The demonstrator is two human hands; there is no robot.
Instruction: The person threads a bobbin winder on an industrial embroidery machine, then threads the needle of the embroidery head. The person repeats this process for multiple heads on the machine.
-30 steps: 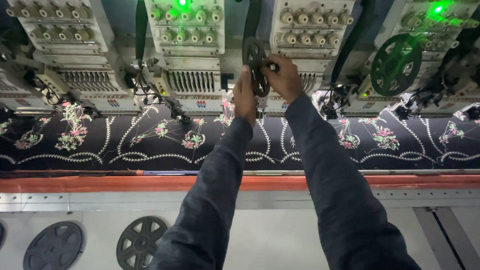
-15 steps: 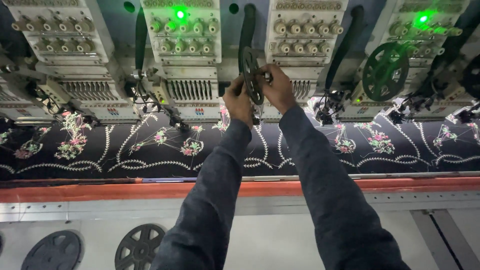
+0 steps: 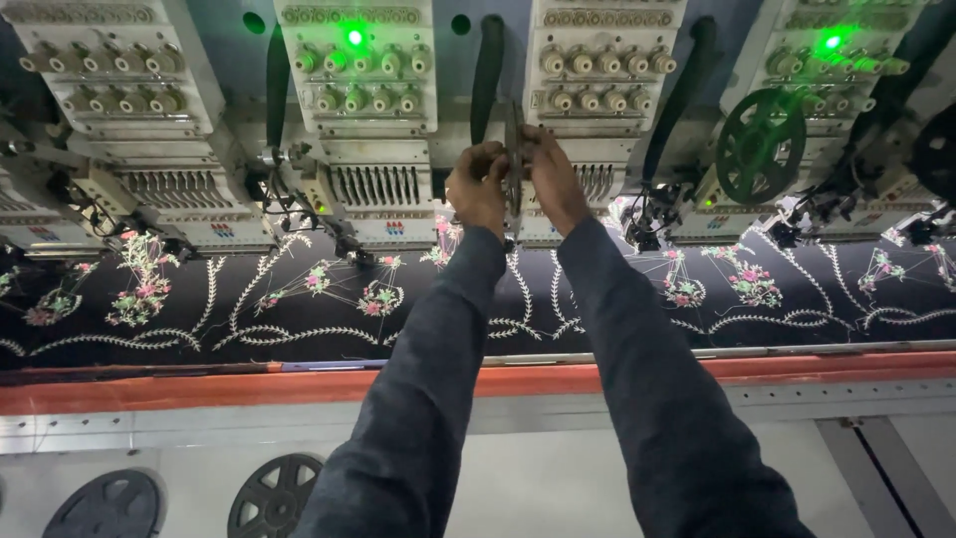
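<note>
Two hands raised to a row of embroidery machine heads, seen from above along both dark-sleeved forearms. Left hand and right hand closed from either side on a dark spoked reel, held edge-on between them — thin and upright from this angle, so little of its face visible. Reel up in the gap between two cream-coloured machine heads, just below a black curved lever. Fingers of both hands curled against the reel's rim; exact grip of the fingertips hidden.

Further right, a second reel mounted flat-on beside another head (green indicator lights glowing on two of the heads). Beneath the heads, black fabric stretched across the bed, stitched with white vines and pink-green flowers. Nearer still, an orange rail running left to right, then a grey metal table — two more dark reels lying flat at its lower left.
</note>
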